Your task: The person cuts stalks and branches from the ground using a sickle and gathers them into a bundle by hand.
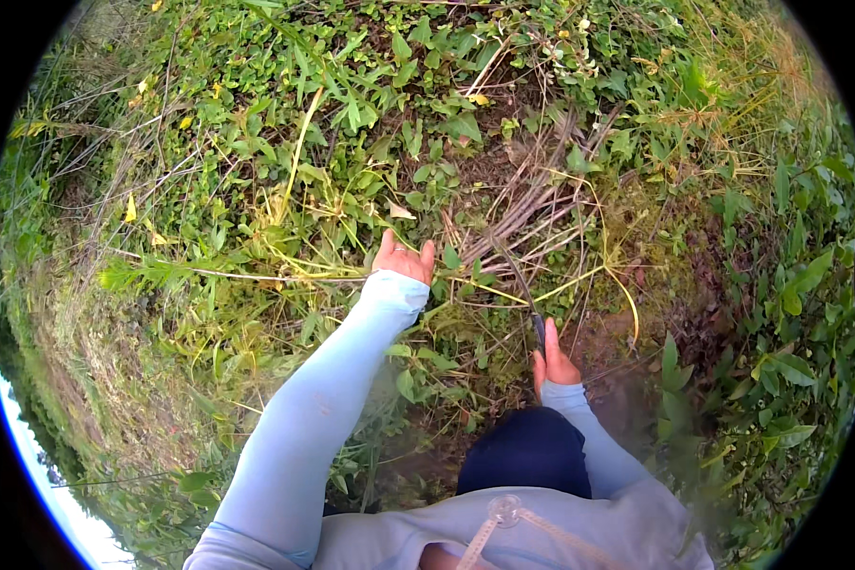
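My left hand (405, 260), in a pale blue sleeve with a ring on one finger, reaches into the weeds at the centre. A long plant stem (285, 278) with a feathery green tip runs leftward from beside it; whether the fingers grip the stem I cannot tell. At the right, my right hand (557, 362) holds the dark handle of a sickle (520, 274). Its thin curved blade points up and left, over a bundle of dry stalks (527, 214). A yellow-green stem (570, 285) crosses close to the blade.
Low leafy vines (427, 57) cover the ground ahead. Dry thin twigs (135, 128) lie at the upper left. Broad-leaved plants (784, 370) stand at the right. Bare brown soil (605, 349) shows near my right hand. My dark-clothed knee (527, 452) is below it.
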`<state>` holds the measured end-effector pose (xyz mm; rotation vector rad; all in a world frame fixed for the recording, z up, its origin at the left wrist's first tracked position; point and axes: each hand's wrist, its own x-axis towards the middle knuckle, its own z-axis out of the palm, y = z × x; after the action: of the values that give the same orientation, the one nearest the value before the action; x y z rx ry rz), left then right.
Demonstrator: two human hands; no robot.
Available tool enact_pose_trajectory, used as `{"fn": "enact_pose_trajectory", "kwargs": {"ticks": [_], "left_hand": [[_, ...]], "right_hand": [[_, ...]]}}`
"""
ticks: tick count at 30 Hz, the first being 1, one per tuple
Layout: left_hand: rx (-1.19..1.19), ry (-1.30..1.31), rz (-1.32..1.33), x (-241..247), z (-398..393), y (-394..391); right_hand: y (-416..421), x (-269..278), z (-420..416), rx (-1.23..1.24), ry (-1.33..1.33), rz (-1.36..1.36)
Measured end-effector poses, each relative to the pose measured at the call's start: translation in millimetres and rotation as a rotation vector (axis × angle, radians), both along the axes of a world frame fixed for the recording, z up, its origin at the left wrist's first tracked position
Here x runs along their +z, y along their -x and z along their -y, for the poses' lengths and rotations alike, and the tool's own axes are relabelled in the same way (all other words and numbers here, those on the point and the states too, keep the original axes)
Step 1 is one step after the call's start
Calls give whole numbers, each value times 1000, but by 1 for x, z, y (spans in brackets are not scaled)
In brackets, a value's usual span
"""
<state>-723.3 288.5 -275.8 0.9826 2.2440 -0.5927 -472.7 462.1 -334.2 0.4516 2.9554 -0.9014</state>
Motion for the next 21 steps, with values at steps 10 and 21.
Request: {"fn": "enact_pose_trajectory", "kwargs": {"ticks": [10,21], "left_hand": [[-50,-371,-256,-63,24,-77],[-166,-444,-529,-41,37,-82]], "right_hand": [[-151,10,-14,-64,166,41],[6,4,-18,-44,-67,137]]}}
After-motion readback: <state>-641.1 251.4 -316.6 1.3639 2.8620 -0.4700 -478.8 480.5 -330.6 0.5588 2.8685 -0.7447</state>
